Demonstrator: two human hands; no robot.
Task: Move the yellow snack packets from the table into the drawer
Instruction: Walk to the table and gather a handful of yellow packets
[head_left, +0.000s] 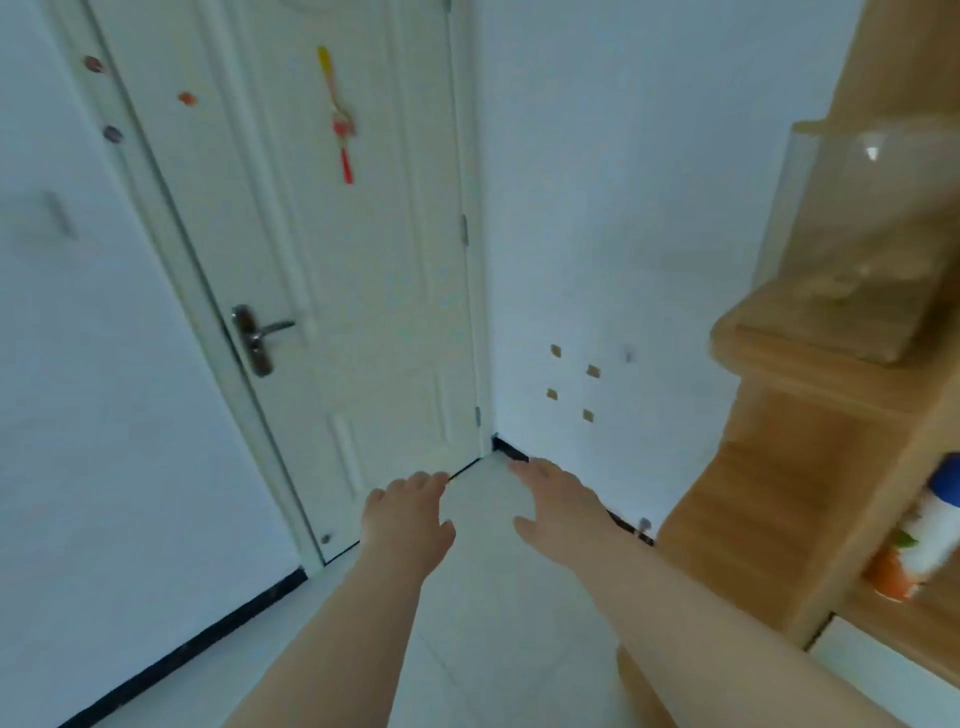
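Observation:
Both my arms reach forward over a pale tiled floor toward a room corner. My left hand (406, 514) is held out with relaxed fingers and holds nothing. My right hand (556, 501) is stretched out flat beside it, also holding nothing. No yellow snack packet, table or drawer shows in this view. The picture is blurred.
A white door (332, 270) with a metal handle (260, 335) and a red-yellow hanging ornament (340, 117) stands ahead. A white wall (613, 234) meets it at the corner. A wooden shelf unit (810, 426) on the right holds a clear container (862, 239) and a white-orange bottle (919, 540).

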